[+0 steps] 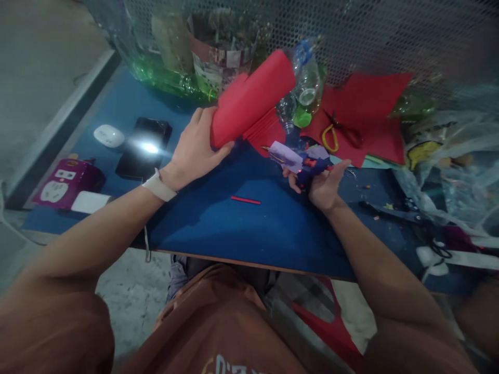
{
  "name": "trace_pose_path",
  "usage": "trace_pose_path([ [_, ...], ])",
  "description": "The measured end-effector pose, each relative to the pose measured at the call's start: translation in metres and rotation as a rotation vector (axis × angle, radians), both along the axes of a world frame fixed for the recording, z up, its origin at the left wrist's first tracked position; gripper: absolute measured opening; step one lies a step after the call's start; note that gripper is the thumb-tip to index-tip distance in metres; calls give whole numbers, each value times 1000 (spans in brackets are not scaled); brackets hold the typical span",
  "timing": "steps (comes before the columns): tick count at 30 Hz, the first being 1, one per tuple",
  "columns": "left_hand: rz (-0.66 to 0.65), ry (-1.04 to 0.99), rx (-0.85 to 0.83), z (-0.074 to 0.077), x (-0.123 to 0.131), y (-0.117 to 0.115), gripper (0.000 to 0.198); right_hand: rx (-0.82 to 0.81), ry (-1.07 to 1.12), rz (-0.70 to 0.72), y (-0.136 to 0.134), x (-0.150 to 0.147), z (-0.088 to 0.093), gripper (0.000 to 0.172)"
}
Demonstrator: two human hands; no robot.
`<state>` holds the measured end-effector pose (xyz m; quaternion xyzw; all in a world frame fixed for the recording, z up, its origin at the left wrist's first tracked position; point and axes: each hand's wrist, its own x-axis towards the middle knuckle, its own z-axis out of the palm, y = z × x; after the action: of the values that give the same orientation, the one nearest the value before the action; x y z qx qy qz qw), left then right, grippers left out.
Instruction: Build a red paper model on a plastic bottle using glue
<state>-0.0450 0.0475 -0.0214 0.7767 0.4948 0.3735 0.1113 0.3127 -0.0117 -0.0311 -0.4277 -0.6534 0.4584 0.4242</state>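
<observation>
Nearest us we see the person's rust-brown shirt (218, 322), and past it the near edge of the blue-topped wooden table (218, 234). A little in from that edge, a short thin red strip (245, 200) lies flat on the blue, alone between the two forearms.

Just beyond it on the right, the right hand (325, 184) is closed, palm up, around the grip of a purple and blue plastic glue gun (310, 165). Its nozzle points left, close to the roll's lower edge; we cannot tell whether they touch.

On the left, the left hand (195, 150), with a white wristband (159, 185) below it, clasps the near end of a rolled red paper sheet (253, 98). The thumb lies along the near side, and the roll slants up and away to the right.

Further left on the table, we find a purple cardboard box with white labels (66, 182), a black smartphone (144, 148) with a glare on its screen, and a white oval case (109, 136). Beyond the gun, yellow-handled scissors (335, 135) rest on a flat red sheet (370, 104). Farthest off stand a clear plastic bottle (307, 83) and green plastic bottles (167, 78) against a grey metal mesh (390, 36).
</observation>
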Motion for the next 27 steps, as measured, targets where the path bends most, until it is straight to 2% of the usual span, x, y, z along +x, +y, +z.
trace_pose_path([
  [7,0,36,2,4,3,-4,79,-37,-51,55,-5,-5,6,125],
  [14,-1,59,10,6,4,-9,79,-57,-108,44,-7,-6,14,128],
  [27,15,71,42,3,2,-8,78,-59,-87,88,-5,-4,12,122],
])
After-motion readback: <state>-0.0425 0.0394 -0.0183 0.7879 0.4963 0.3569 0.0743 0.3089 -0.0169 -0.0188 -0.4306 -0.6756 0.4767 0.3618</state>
